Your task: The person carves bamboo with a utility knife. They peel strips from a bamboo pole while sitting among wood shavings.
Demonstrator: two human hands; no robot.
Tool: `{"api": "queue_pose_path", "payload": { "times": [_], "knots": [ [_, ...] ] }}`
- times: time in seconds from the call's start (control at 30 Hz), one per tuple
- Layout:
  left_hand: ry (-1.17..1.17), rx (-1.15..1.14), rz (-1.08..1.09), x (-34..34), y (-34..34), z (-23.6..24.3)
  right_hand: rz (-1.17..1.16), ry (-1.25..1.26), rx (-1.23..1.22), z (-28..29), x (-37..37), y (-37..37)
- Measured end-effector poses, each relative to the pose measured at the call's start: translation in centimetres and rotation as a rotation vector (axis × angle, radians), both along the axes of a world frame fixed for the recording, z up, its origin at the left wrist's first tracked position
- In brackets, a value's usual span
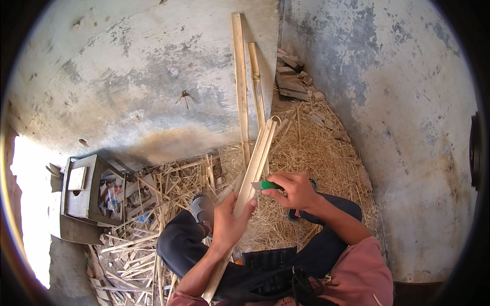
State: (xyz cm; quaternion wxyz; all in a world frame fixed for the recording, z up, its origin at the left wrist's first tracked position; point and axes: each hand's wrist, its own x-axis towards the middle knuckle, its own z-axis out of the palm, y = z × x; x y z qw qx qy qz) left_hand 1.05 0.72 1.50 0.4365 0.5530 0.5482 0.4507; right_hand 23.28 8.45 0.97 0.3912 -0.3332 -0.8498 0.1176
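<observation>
My left hand (229,224) grips a long, pale split bamboo strip (262,153), which runs diagonally up from between my legs and has a thin curl at its upper end. My right hand (295,191) holds a knife (270,186) with a green handle, its blade at the right edge of the strip, a little above my left hand. Whether the blade is cutting in, I cannot tell. Beyond the strip, two more bamboo lengths (239,76) stand upright against the back wall.
Straw and shavings (326,153) cover the floor around my crossed legs. Loose sticks (130,247) pile at the left, beside a battered box (76,199) holding litter. Broken bricks or wood (292,86) lie in the far corner. Walls close in behind and right; a bright opening is at left.
</observation>
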Motion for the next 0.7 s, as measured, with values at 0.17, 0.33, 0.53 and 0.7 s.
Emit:
{"api": "queue_pose_path", "payload": {
  "times": [0.17,0.33,0.53,0.7],
  "knots": [
    [-0.037,-0.056,-0.025,-0.3,0.0,0.1,-0.005,-0.008,-0.031,0.3,0.0,0.1],
    [-0.029,-0.053,-0.062,-0.5,-0.2,0.3,-0.076,0.066,-0.027,0.4,0.9,1.2],
    [0.017,-0.060,-0.080,-0.6,-0.5,0.4,-0.166,0.071,-0.053,0.3,2.6,2.7],
    [0.073,-0.222,-0.145,-0.5,-1.2,-0.2,-0.398,0.116,-0.117,1.0,6.6,7.0]
  ]
}}
